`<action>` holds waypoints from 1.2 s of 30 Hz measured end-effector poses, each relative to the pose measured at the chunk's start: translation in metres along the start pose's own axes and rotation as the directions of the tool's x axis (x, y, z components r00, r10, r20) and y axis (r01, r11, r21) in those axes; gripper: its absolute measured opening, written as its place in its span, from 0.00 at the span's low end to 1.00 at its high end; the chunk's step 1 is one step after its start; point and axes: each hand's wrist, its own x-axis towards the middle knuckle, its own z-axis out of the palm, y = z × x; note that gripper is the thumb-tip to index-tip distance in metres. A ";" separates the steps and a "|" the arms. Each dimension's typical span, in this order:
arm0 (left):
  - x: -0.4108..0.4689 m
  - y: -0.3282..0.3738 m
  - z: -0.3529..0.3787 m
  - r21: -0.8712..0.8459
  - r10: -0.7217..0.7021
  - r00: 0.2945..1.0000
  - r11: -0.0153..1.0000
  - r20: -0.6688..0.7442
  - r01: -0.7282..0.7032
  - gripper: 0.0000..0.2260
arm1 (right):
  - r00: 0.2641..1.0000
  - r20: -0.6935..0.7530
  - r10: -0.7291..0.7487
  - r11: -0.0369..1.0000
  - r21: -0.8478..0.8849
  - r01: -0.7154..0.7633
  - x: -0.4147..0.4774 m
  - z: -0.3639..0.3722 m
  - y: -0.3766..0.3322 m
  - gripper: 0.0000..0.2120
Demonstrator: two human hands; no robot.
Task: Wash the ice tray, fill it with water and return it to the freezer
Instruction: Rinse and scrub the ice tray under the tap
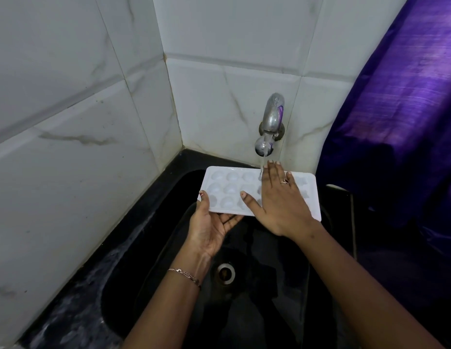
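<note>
A white ice tray [228,187] with rounded cups is held level over a black sink [153,248], under the tap. My left hand [209,225] grips its near left corner, thumb on top and fingers underneath. My right hand [279,202] lies flat on the tray's top, fingers spread, covering its middle and right cups. A thin stream of water falls from the metal tap [271,124] onto the tray beside my right fingertips.
White marbled tiles line the corner behind the sink. A purple curtain [400,102] hangs at the right, close to the tap. The drain [225,272] sits in the sink's bottom below my hands. The black counter rim at left is wet.
</note>
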 end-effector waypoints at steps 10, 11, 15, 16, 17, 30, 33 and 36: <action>0.013 -0.019 0.015 0.060 -0.113 0.983 0.993 0.143 0.105 0.29 | 0.968 -0.024 -0.252 0.967 0.022 0.252 0.002 0.003 -0.034 0.34; 0.013 -0.018 0.015 0.058 -0.134 0.980 0.990 0.147 0.127 0.30 | 0.961 -0.025 -0.274 0.961 0.018 0.274 -0.004 0.005 -0.033 0.34; 0.016 -0.015 0.016 0.078 -0.198 0.974 0.979 0.107 0.191 0.34 | 0.944 -0.029 -0.329 0.942 0.064 0.330 -0.036 0.013 -0.027 0.31; 0.016 -0.014 0.016 0.081 -0.201 0.975 0.978 0.095 0.194 0.35 | 0.943 -0.037 -0.331 0.940 0.081 0.333 -0.042 0.015 -0.022 0.30; 0.018 -0.014 0.016 0.083 -0.179 0.980 0.982 0.087 0.172 0.34 | 0.942 -0.052 -0.331 0.938 0.092 0.335 -0.048 0.017 -0.017 0.29; 0.019 0.007 -0.010 -0.021 0.056 0.998 0.998 0.008 -0.056 0.26 | 0.973 -0.231 -0.006 0.999 0.039 0.015 -0.076 0.029 0.047 0.27; 0.014 0.008 -0.017 -0.059 0.071 0.997 0.996 0.004 -0.071 0.24 | 0.962 -0.262 0.079 0.997 0.003 -0.081 -0.074 0.030 0.039 0.29; 0.011 0.002 -0.023 -0.095 0.052 0.998 0.994 -0.021 -0.053 0.24 | 0.960 -0.259 0.107 0.991 -0.056 -0.125 -0.073 0.030 0.022 0.33</action>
